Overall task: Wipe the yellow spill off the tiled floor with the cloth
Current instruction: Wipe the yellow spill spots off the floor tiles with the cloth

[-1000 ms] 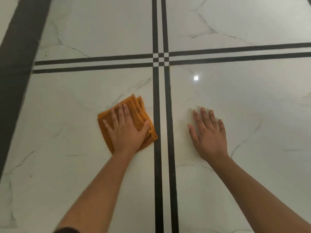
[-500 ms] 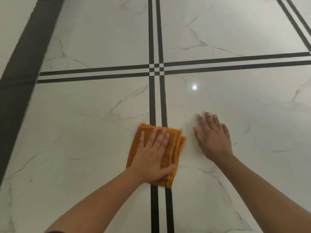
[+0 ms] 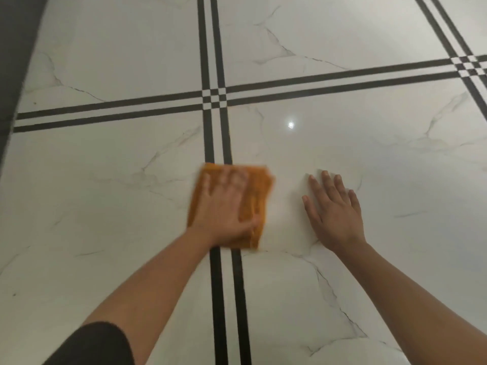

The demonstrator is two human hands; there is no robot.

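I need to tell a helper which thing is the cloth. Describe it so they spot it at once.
Follow the near double black stripe up the white marble floor. Lying across it, under the flat left hand, is the folded cloth, the only orange thing here.

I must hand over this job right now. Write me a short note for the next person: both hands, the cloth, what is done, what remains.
Left hand: flat, palm down, pressing the orange cloth onto the floor; the picture is blurred there.
Right hand: open, flat on the bare tile, holding nothing.
Cloth: folded, lying across the two dark vertical lines.
Done: no yellow spill shows on the visible floor.
Left: lift the cloth and check beneath it; wipe anything that remains.
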